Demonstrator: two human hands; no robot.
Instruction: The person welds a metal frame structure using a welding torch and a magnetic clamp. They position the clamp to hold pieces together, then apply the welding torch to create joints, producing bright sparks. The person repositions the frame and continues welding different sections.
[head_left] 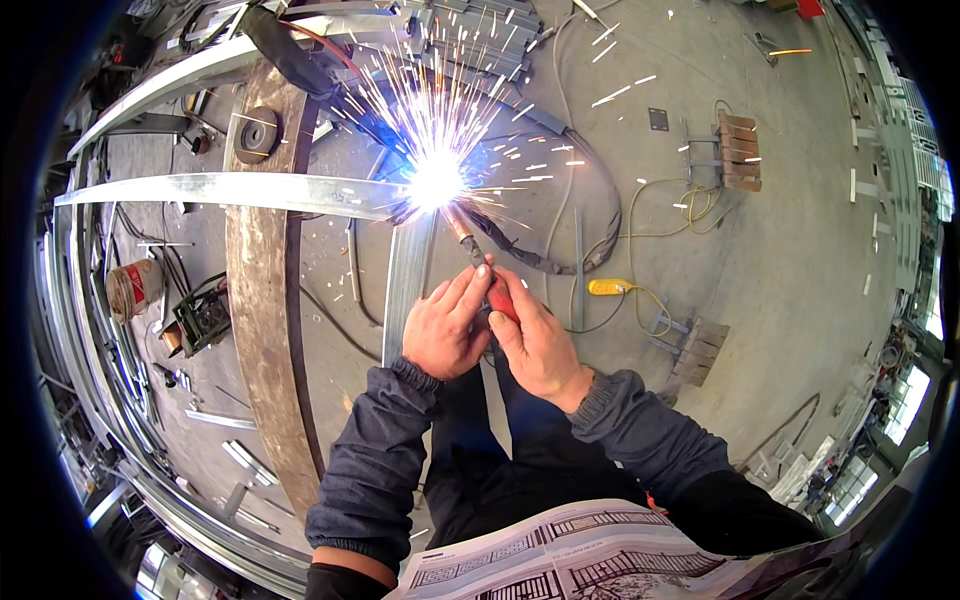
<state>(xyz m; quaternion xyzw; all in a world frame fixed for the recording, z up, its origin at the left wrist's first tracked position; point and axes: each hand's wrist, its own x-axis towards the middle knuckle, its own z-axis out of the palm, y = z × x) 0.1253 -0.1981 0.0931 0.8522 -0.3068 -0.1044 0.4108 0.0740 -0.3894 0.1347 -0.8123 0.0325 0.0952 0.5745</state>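
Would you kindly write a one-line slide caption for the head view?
Both hands, left hand and right hand, steady a red-handled welding torch as sparks burst at a metal bar joint.

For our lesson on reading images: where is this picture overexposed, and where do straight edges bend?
Head view: the welding arc burns out to white with a blue halo, and its sparks smear into streaks; both hands on the welding torch stay sharp; the long metal bar curves with the fisheye; the rim falls to black.
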